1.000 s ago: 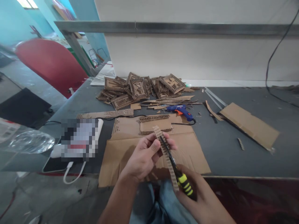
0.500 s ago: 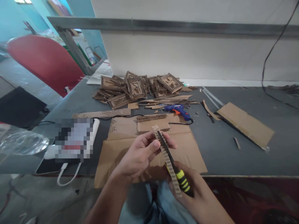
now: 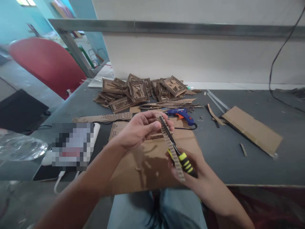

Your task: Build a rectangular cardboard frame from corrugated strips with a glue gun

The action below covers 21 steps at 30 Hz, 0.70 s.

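My left hand [image 3: 144, 128] pinches the upper end of a narrow corrugated cardboard strip [image 3: 170, 147] between thumb and fingers. Closed round the yellow-and-black handles of a pair of scissors [image 3: 186, 163] is my right hand [image 3: 199, 170]. The dark blades lie lengthwise along the strip, pointing up toward my left fingers. The strip's lower end hangs past the handles, over my right fingers. Beneath both hands is a large cardboard sheet [image 3: 133, 178]; a smaller piece with corrugated edging lies on it, partly hidden behind my left hand.
A blue glue gun [image 3: 181, 115] lies behind my hands, its cord trailing. Farther back is a pile of framed cardboard pieces [image 3: 139, 90]. A folded cardboard piece [image 3: 252, 130] lies to the right. A blurred-out phone-like device [image 3: 73, 143] and a plastic bottle [image 3: 26, 146] are at left.
Both hands have risen away from my lap, carrying the strip and scissors farther over the cardboard sheet. My left hand now covers more of the smaller piece. The sheet's near edge has shifted slightly.
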Tool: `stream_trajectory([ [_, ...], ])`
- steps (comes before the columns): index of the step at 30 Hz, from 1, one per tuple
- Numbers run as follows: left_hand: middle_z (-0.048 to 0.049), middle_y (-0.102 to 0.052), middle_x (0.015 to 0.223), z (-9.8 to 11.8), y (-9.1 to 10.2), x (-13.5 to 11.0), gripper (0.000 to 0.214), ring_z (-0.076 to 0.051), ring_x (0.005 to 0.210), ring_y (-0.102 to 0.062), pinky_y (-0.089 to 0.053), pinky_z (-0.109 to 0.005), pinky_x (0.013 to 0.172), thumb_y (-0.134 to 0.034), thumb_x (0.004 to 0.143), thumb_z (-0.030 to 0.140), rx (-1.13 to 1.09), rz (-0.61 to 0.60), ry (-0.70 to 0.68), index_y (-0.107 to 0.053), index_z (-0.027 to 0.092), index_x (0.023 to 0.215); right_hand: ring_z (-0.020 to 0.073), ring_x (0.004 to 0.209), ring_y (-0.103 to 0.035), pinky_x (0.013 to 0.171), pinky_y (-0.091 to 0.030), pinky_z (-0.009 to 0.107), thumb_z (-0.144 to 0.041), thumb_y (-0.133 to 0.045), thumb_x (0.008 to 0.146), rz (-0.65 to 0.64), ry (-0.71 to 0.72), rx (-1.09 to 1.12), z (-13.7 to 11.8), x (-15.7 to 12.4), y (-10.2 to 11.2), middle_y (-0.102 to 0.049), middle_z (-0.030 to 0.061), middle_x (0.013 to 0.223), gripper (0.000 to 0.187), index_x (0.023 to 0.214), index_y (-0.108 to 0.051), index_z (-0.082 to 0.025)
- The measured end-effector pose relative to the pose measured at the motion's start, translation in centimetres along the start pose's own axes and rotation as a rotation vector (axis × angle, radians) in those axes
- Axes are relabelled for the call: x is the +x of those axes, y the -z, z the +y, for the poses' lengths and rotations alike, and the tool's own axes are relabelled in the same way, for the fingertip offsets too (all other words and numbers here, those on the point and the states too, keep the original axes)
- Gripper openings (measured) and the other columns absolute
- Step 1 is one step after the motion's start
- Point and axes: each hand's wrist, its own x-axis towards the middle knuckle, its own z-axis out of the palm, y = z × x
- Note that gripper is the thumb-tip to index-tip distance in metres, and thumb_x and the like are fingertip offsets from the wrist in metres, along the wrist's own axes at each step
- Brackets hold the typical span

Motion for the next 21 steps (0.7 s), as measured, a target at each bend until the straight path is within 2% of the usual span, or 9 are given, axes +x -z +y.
stream_trajectory([
  [3,-0.0100,-0.079,0.091,-0.2,1.0,1.1,0.034,-0.023,0.087,-0.077,-0.059,-0.038,0.090,-0.090,0.074,0.029,0.022,-0.010,-0.036,-0.073,0.011,0.097,0.0208,0.087,-0.068,0.075,-0.058,0.029,-0.049,-0.067,0.088,-0.008,0.021,-0.030,-0.5,1.3,0.5,-0.075,0.0074,0.098,0.042,0.114,-0.073,-0.016],
  [6,-0.0091,-0.079,0.091,-0.5,1.7,1.6,0.034,-0.025,0.087,-0.077,-0.059,-0.040,0.090,-0.089,0.074,0.031,0.004,-0.001,-0.053,-0.073,0.013,0.098,0.0205,0.088,-0.067,0.076,-0.057,0.028,-0.048,-0.069,0.086,0.007,0.033,-0.042,-0.7,2.2,0.4,-0.074,0.0063,0.098,0.038,0.109,-0.074,-0.018],
  [14,-0.0104,-0.079,0.092,-1.0,3.0,1.5,0.032,-0.022,0.088,-0.077,-0.059,-0.033,0.088,-0.089,0.075,0.028,-0.022,0.048,-0.054,-0.074,0.012,0.098,0.0152,0.074,-0.058,0.064,-0.049,0.023,-0.042,-0.068,0.088,-0.038,0.048,-0.067,-0.6,3.8,-0.2,-0.067,0.0032,0.082,0.028,0.090,-0.071,-0.015],
  [21,-0.0104,-0.078,0.095,-1.5,3.5,1.4,0.031,-0.021,0.091,-0.076,-0.056,-0.035,0.095,-0.087,0.077,0.026,-0.067,0.081,-0.060,-0.073,0.011,0.100,0.0151,0.078,-0.060,0.070,-0.051,0.025,-0.036,-0.067,0.086,-0.032,0.011,0.035,-1.1,4.6,-0.9,-0.068,0.0031,0.088,0.022,0.097,-0.064,-0.017],
])
